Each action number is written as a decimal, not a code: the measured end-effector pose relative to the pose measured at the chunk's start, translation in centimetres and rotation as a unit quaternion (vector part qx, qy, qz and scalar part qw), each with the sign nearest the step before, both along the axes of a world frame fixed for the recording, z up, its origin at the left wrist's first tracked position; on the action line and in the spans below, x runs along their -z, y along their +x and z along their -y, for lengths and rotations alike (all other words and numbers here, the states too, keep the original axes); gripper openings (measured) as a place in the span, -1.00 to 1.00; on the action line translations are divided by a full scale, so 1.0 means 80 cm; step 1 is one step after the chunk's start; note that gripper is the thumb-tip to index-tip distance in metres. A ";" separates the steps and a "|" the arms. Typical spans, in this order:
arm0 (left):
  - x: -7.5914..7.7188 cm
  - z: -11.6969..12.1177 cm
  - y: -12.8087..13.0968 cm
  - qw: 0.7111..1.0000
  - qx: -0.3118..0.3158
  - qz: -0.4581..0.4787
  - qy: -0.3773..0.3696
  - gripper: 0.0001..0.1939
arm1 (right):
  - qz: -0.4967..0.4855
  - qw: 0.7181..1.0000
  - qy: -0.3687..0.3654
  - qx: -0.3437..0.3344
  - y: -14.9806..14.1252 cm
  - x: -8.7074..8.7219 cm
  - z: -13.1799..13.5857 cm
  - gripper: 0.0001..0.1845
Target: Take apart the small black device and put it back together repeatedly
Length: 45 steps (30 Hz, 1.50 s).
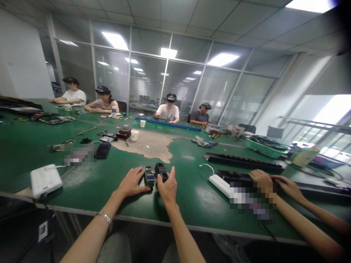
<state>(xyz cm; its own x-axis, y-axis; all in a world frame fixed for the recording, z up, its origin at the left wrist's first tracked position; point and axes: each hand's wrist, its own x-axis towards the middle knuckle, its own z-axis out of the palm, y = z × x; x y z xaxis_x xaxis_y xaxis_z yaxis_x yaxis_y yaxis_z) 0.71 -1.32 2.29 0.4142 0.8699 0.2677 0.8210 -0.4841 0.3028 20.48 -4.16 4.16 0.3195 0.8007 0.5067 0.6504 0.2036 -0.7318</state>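
Note:
In front of me on the green table (189, 204) stands a small circuit-board assembly (149, 176) with green boards. My left hand (134, 183) rests at its left side, fingers stretched out and thumb along its near end; whether it presses on the board I cannot make out. My right hand (168, 187) holds a black box-shaped plastic casing (161, 171) between thumb and fingers, tilted, just right of the board assembly. Openings show in the casing's far end.
A co-worker's hands (261, 180) touch a long black part at right, near a white power bank (219, 183). A white device (46, 179) lies at left. Farther off are paper cups (134, 135), gloves (204, 141), a green basket (263, 148) and several seated people.

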 end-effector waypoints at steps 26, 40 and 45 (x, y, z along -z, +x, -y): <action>0.003 -0.002 -0.001 1.000 0.013 -0.012 -0.005 -0.08 | -0.010 1.000 -0.022 -0.011 0.002 0.023 0.011 -0.17; 0.002 -0.003 -0.001 1.000 0.006 -0.021 0.002 -0.07 | 0.042 0.998 -0.042 -0.023 -0.041 -0.039 -0.006 -0.18; 0.002 -0.001 -0.002 1.000 0.009 -0.018 0.002 -0.10 | 0.119 0.991 -0.065 -0.006 -0.053 -0.046 0.005 -0.11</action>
